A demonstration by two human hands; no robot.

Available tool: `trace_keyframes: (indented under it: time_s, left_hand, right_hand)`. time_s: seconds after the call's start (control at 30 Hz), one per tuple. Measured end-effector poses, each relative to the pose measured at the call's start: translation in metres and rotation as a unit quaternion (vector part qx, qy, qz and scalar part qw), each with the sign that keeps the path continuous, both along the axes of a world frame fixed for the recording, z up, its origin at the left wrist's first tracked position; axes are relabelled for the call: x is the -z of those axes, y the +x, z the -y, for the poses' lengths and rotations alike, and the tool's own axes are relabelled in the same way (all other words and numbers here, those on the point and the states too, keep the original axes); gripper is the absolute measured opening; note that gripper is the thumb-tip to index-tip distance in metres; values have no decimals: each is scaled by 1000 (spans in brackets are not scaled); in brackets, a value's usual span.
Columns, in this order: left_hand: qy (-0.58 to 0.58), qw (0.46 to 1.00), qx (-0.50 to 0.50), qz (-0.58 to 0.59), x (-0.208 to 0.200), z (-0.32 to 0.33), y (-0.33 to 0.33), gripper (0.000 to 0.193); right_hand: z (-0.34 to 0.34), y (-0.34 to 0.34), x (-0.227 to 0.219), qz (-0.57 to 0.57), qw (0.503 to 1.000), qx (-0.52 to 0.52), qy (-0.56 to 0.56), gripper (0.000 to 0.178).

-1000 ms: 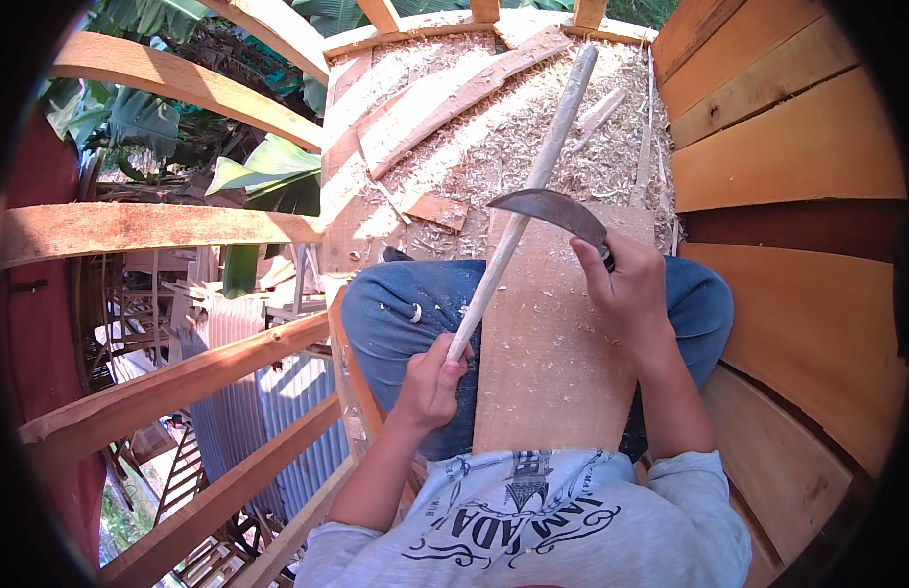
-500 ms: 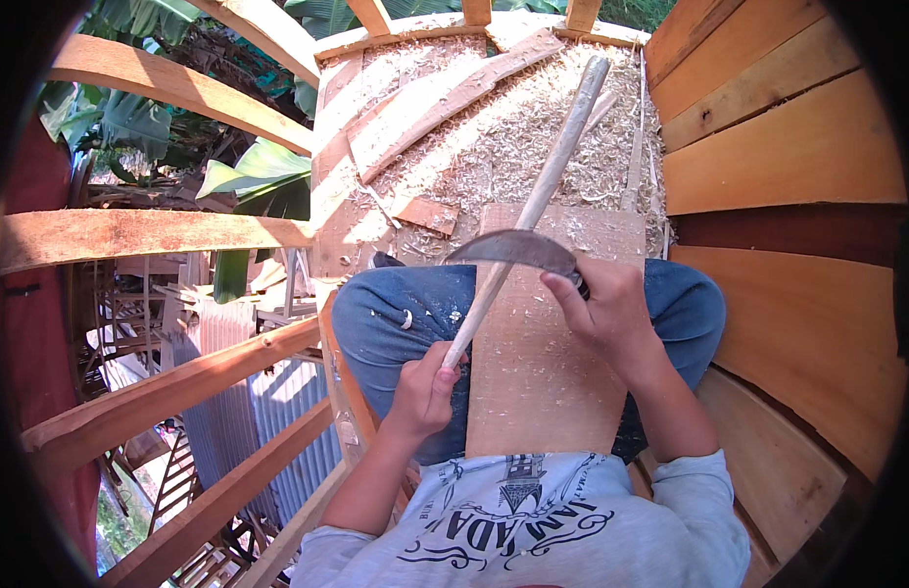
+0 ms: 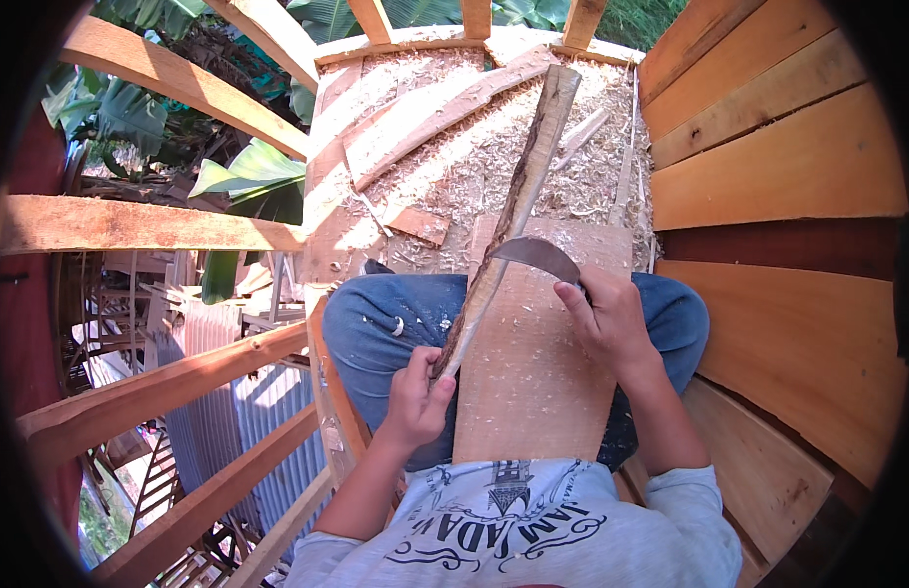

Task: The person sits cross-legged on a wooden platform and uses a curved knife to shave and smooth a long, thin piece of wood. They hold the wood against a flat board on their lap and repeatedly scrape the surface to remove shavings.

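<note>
My left hand (image 3: pixel 418 397) is closed round the near end of a long wooden stick (image 3: pixel 521 196), which slants up and away to the right. Dark, rough bark runs along the stick's left side, and paler wood shows on the other. My right hand (image 3: pixel 608 318) grips a curved sickle (image 3: pixel 541 256) whose handle is mostly hidden by the fingers. Its dark blade points left, with the tip at the middle of the stick. Under both lies a flat wooden board (image 3: pixel 543 392) across my lap, dotted with small shavings.
Wood shavings (image 3: pixel 582 176) cover the plank floor ahead, around a long rough slab (image 3: pixel 445 113) and a small wood offcut (image 3: pixel 418 224). Spaced wooden rails (image 3: pixel 151 234) stand at the left, with corrugated sheets below. A plank wall (image 3: pixel 778 157) rises at the right.
The stick has turned about its length, so its barked, wider side now shows. The sickle blade has shifted right along with my right hand, and its tip now meets the stick.
</note>
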State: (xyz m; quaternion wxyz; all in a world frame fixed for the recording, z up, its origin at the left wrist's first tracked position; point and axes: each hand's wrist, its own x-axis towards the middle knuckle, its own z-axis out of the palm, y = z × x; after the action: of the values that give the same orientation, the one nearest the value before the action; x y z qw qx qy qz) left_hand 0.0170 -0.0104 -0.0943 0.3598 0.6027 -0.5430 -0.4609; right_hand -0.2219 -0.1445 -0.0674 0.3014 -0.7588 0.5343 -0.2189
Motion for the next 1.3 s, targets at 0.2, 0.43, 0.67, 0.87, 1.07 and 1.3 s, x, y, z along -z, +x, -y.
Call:
trace_keyframes:
  time_s: [0.2,0.43,0.67,0.87,1.07,1.3]
  left_hand:
    - [-36,999,-17,-12,5,-2,-2,26]
    - [-37,999,-6,-3,1,-2,3,28]
    - [-39,999,6,-23,-1,-2,4,33]
    - [-29,998,44,-20,5,-8,11,33]
    - [-25,998,28,-42,3,-1,11,35]
    - [-1,997,67,-29,-3,0,17,31]
  right_hand:
    - [-1,2,-3,34,999,-2,-13,38]
    - [-2,7,-19,-8,998,-16,-52,45]
    - [30,8,-18,-83,980,14,-180,50]
    - [78,-25,-27,101,951,271,-113,51]
    - [26,15,-32,-35,980,-42,-191,52]
    - [74,-7,-4,40,976,174,-127,55]
